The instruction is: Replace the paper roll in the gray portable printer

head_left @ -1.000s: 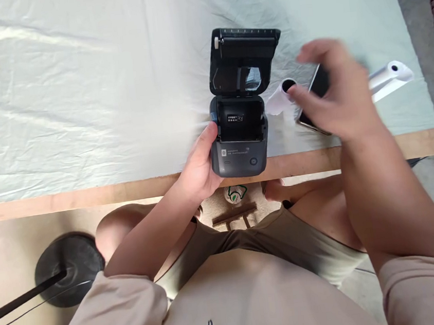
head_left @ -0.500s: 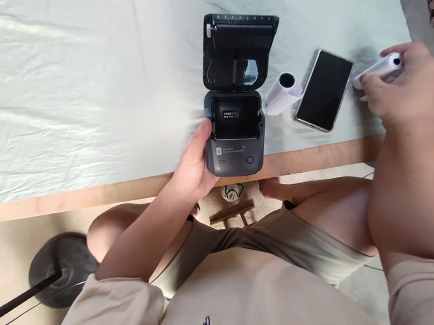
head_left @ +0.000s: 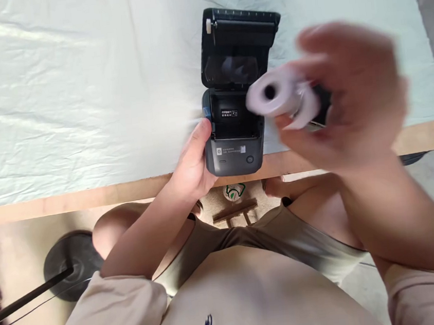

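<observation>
My left hand (head_left: 192, 161) grips the left side of a small black thermal printer (head_left: 236, 161), its thumb near the blue tab. The printer's lid (head_left: 237, 44) stands raised, and its paper bay (head_left: 232, 124) has nothing in it. A white paper roll (head_left: 288, 85) with a dark core hole is held in my right hand (head_left: 358, 101), blurred by motion. The roll's near end is just right of the bay, in front of the printer's right edge. Behind my right hand, only a dark sliver of the phone (head_left: 324, 105) shows. The second paper roll is hidden from view.
A pale green cloth (head_left: 78, 94) covers the table, whose wooden front edge (head_left: 89, 197) runs just below the printer. On the floor at left, a black round base (head_left: 73, 268) carries a slanting pole. My bent legs are under the table edge.
My right hand has brought the paper roll from the table's right side leftward to the printer, now covering most of the phone. My left hand and the printer have barely moved.
</observation>
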`<state>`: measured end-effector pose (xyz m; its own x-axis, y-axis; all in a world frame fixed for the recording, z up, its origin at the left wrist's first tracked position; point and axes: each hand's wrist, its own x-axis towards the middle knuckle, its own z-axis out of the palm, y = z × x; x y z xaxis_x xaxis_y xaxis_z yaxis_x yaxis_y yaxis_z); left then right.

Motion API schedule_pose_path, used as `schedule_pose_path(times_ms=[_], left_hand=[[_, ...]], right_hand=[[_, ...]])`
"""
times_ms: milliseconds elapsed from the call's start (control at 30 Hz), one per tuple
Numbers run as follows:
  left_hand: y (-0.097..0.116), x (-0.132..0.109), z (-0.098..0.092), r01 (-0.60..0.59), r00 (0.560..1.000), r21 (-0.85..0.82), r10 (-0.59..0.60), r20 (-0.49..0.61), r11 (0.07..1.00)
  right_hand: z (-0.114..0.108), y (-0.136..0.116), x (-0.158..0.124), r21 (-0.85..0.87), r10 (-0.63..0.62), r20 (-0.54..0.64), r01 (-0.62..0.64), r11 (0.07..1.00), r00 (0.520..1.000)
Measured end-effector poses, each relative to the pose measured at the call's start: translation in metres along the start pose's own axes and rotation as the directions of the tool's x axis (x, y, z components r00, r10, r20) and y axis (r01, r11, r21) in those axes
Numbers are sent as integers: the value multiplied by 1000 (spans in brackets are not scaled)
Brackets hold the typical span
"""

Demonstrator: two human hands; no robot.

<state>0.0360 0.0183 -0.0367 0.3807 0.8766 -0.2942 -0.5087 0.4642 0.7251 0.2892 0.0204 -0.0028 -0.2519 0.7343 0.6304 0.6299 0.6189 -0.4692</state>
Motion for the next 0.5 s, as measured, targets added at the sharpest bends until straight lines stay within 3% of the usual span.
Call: schedule_pose_path(times_ms=[33, 100, 200, 300, 400, 500], left_hand=[[0, -1, 1, -2, 1000, -3, 2, -3, 1000], [-1, -2, 2, -12, 1000, -16, 12, -15, 1000], [-2, -6, 3, -16, 999, -48, 14, -44, 999], [-3, -10, 4, -13, 997, -66, 8, -77, 998], [-1, -10, 4, 25, 997, -70, -30, -73, 997], [1, -9, 5, 47, 997, -49, -50, -62, 998]], right_hand=[[11, -19, 5, -24, -74, 17, 74, 997, 997], [24, -39, 15, -118, -73, 39, 77, 990, 997], [28, -37, 24, -292, -21, 122, 56, 955, 992], [26, -27, 26, -321, -8, 217, 79, 944, 976], [25, -27, 25, -275, -61, 142, 98, 957, 988], [26, -31, 24, -207, -199, 41, 204, 957, 979]])
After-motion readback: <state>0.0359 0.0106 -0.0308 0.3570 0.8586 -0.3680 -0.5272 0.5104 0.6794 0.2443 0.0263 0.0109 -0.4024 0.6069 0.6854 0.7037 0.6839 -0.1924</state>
